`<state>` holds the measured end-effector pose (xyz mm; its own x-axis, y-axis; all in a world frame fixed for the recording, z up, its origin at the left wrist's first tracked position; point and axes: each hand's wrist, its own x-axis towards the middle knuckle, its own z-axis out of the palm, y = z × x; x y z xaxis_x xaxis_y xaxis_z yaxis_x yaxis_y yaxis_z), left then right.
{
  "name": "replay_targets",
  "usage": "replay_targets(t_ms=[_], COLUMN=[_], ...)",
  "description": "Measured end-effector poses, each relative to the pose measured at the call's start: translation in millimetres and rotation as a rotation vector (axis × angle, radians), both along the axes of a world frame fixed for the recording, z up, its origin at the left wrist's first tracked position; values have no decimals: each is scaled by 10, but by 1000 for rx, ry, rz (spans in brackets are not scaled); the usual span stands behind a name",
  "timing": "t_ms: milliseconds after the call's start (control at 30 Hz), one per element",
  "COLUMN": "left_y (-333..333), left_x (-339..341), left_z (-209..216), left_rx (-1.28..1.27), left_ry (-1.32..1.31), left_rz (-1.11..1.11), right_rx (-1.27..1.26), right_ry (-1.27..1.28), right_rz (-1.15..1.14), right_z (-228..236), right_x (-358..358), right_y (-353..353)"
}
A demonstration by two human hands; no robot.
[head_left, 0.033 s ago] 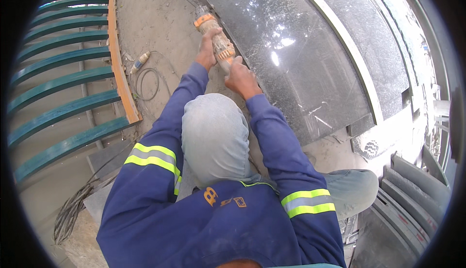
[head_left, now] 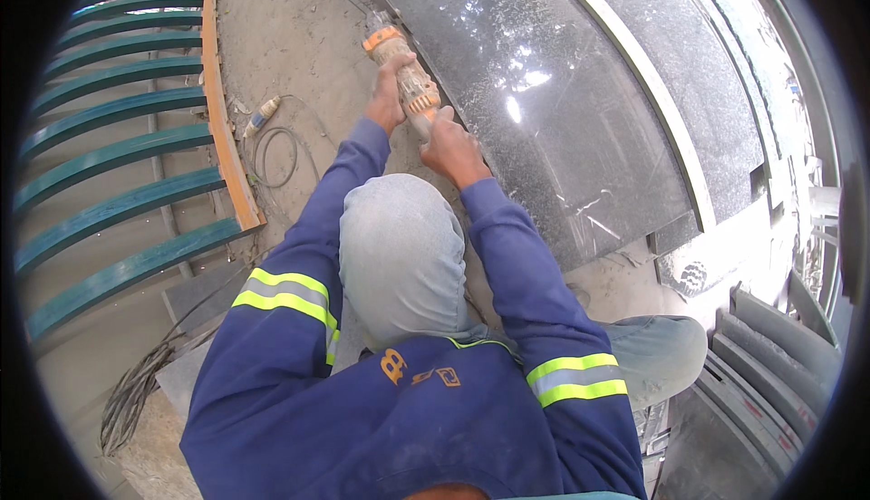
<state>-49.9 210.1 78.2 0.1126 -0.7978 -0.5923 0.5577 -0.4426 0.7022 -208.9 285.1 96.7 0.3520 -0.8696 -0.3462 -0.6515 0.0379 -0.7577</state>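
Observation:
A dusty orange power tool, which looks like an angle grinder (head_left: 395,58), reaches away from me along the near left edge of a dark polished slab (head_left: 544,110). My left hand (head_left: 389,92) wraps round the middle of its body. Behind it, my right hand (head_left: 450,148) grips the rear end, close beside the slab's edge. The tool's metal head (head_left: 376,20) points to the far end, with a thin bar sticking out to its left. Whether the head touches the slab I cannot tell.
Grey cable (head_left: 272,151) and a pale plug-like piece (head_left: 262,116) lie on the dusty floor to the left. Beyond stands a rack of green bars with an orange edge (head_left: 222,129). Cut slabs (head_left: 766,355) lean at the lower right; coiled cable (head_left: 136,396) sits lower left.

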Motion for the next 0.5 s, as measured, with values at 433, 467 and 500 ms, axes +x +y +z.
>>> replay_targets(t_ms=[433, 467, 500], left_y=[295, 252, 224], left_x=[-236, -211, -189], left_z=[43, 35, 25], left_rx=[-32, -21, -10], left_ry=[-1, -19, -36], left_rz=[-2, 1, 6], right_rx=[-13, -26, -40], right_ry=[41, 38, 36], right_rz=[36, 29, 23], right_z=[150, 143, 105], right_x=[-256, -233, -198], right_y=[281, 239, 220])
